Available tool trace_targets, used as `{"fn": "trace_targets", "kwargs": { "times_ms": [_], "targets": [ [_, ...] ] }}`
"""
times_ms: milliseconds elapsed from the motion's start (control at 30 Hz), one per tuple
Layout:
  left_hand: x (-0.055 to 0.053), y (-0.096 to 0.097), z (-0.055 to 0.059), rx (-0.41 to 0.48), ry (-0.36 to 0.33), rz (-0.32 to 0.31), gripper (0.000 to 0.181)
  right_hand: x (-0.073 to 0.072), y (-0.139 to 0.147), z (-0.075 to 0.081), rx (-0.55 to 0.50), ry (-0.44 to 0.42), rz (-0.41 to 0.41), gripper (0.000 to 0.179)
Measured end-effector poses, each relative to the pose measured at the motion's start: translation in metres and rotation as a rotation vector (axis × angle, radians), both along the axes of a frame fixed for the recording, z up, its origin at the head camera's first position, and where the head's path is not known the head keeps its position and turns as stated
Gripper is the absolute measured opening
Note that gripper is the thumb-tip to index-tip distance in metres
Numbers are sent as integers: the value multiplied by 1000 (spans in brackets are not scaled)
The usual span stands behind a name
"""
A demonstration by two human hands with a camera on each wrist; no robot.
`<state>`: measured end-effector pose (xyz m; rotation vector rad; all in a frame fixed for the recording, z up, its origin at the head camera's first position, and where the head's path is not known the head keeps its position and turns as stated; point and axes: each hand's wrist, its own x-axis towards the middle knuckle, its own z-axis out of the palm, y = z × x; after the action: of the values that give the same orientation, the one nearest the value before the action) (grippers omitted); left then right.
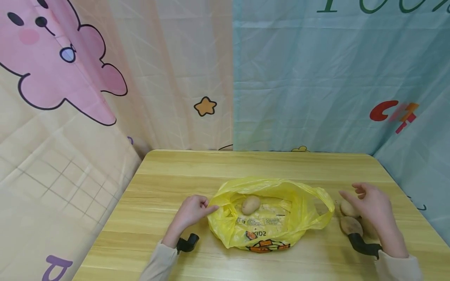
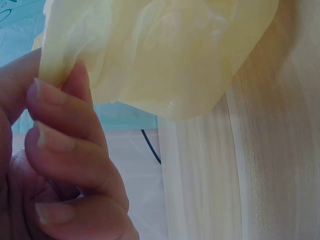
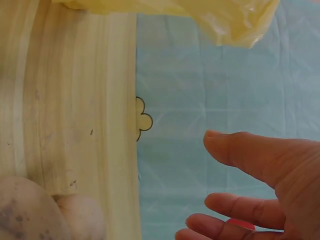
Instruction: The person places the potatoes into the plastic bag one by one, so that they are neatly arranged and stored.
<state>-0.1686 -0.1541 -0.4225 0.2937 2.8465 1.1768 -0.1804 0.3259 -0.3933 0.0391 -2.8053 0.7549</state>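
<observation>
A yellow plastic bag point(image 1: 225, 230) lies on the table with its mouth spread wide, and one potato point(image 1: 251, 205) sits inside it. My left hand point(image 1: 193, 210) pinches the bag's left rim between thumb and forefinger; the left wrist view shows the thin film point(image 2: 170, 60) caught there, the other fingers curled. Over several potatoes point(image 1: 350, 225) at the right of the table hovers my right hand point(image 1: 373, 205), thumb and fingers apart and holding nothing. Two potatoes point(image 3: 30, 212) show low in the right wrist view, apart from the right hand point(image 3: 250, 185).
The wooden table point(image 1: 175, 168) carries the bag in its middle and the potatoes at its right. Printed curtains point(image 1: 302, 78) hang behind and beside it. A black wrist-camera mount point(image 1: 188, 242) is at the left wrist, another point(image 1: 363, 246) at the right.
</observation>
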Motion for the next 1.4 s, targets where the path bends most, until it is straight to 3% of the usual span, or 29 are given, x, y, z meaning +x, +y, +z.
{"fn": "trace_targets", "kwargs": {
  "times_ms": [433,933,1400],
  "targets": [
    [-3,0,0,-5,12,-10,44,-8,11,-9,69,-216,63,71],
    [-1,0,-1,3,-13,-5,44,-12,17,-22,119,-243,72,71],
    [-1,-1,-2,-5,24,-1,44,-11,17,-26,149,-217,75,69]
  ]
}}
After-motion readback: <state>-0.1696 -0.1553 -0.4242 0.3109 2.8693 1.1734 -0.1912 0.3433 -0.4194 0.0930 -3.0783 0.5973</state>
